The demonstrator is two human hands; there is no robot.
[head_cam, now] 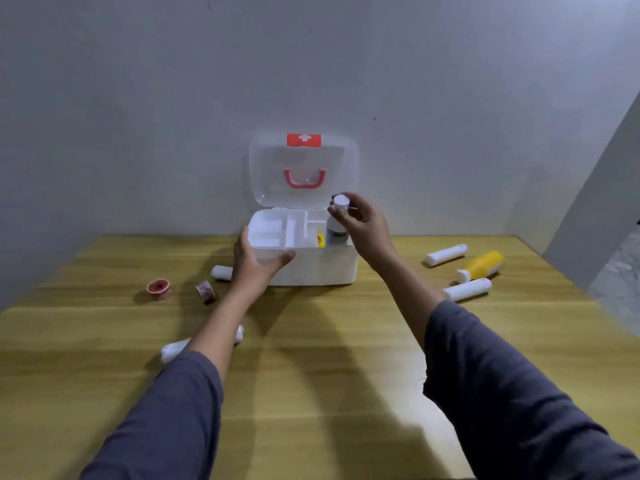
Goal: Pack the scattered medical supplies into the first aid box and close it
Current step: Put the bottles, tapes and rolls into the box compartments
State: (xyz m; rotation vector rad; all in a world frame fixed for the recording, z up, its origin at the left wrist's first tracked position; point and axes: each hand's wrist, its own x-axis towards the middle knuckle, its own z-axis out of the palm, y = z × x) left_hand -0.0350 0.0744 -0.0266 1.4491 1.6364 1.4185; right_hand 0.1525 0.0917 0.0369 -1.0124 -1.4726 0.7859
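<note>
The white first aid box stands open at the back of the wooden table, its clear lid with red handle upright. A white divided tray sits in the top, shifted left. My left hand grips the tray's front edge. My right hand holds a white-capped bottle upright by its cap, its lower part inside the box's right end beside a small yellow packet. Loose on the table: two white tubes, a yellow bottle, bandage rolls, tape rolls.
A grey wall rises right behind the box. The table's right edge runs diagonally past the yellow bottle, with another wall panel beyond it. Wooden tabletop stretches between my arms toward me.
</note>
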